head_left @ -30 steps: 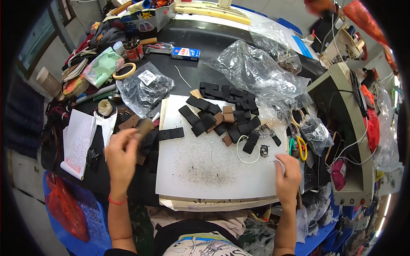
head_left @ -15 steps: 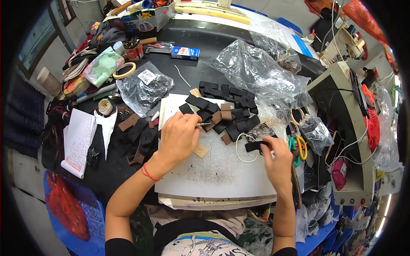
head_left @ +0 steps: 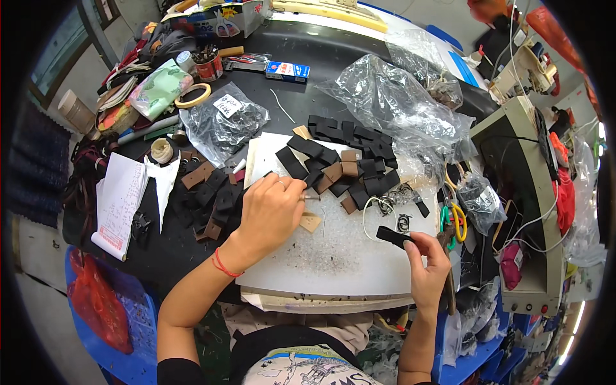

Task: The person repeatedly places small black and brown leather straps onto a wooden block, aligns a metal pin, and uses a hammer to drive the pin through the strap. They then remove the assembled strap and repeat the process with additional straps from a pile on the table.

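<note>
My right hand [head_left: 428, 262] is closed, thumb and fingers pinching one end of a short black strap [head_left: 391, 237]. The strap's free end points left over the pale work board [head_left: 372, 273]. Closed too, my left hand [head_left: 273, 208] grips a thin tool with a metal tip [head_left: 312, 197]; the rest of the tool is hidden by the fingers. Near that tip lies a tan piece [head_left: 310, 222] with small holes. A loop of white cord [head_left: 364, 221] rests between my hands. Beyond them, black strap pieces [head_left: 369, 168] and brown pieces [head_left: 350, 163] form a heap.
Another pile of black and brown pieces [head_left: 221, 199] lies left of the board, near an open notebook [head_left: 120, 208]. Yellow-handled scissors [head_left: 459, 223] sit at the right. Clear plastic bags [head_left: 391, 102], a tape ring [head_left: 192, 96] and a blue-white box [head_left: 287, 71] are farther back.
My right hand has moved nearer to me and slightly right with the black strap, uncovering another black piece behind it. My left hand keeps its grip in about the same place.
</note>
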The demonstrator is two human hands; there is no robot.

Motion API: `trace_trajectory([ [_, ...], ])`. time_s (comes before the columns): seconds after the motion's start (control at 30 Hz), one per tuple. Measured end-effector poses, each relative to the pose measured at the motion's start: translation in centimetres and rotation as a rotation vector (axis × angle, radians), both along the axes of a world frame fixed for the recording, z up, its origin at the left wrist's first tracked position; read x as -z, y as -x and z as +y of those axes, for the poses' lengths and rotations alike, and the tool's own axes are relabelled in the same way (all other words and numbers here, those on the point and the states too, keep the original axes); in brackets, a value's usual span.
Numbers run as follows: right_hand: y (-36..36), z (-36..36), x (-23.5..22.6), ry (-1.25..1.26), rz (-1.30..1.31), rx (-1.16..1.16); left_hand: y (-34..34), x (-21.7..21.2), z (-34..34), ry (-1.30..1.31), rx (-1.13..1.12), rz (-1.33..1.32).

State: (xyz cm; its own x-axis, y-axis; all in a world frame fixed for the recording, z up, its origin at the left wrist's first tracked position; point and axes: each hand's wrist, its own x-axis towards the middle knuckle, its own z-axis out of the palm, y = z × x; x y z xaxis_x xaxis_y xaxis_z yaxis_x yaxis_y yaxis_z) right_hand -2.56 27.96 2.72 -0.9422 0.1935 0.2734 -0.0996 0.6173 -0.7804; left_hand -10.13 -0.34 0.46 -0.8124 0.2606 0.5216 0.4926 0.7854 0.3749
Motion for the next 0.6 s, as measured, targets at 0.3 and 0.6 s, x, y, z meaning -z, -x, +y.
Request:
trace_trajectory([
  [0.3,-1.3,0.8,-0.3,0.508,-0.202,-0.074,-8.7,-1.5,1.0,0.089,0.255,0.034],
  [0.6,-0.3,-5.3,-0.3,0.398,-0.477,-0.397,-10.9,-0.1,1.1,-0.341,0.097,-0.192],
])
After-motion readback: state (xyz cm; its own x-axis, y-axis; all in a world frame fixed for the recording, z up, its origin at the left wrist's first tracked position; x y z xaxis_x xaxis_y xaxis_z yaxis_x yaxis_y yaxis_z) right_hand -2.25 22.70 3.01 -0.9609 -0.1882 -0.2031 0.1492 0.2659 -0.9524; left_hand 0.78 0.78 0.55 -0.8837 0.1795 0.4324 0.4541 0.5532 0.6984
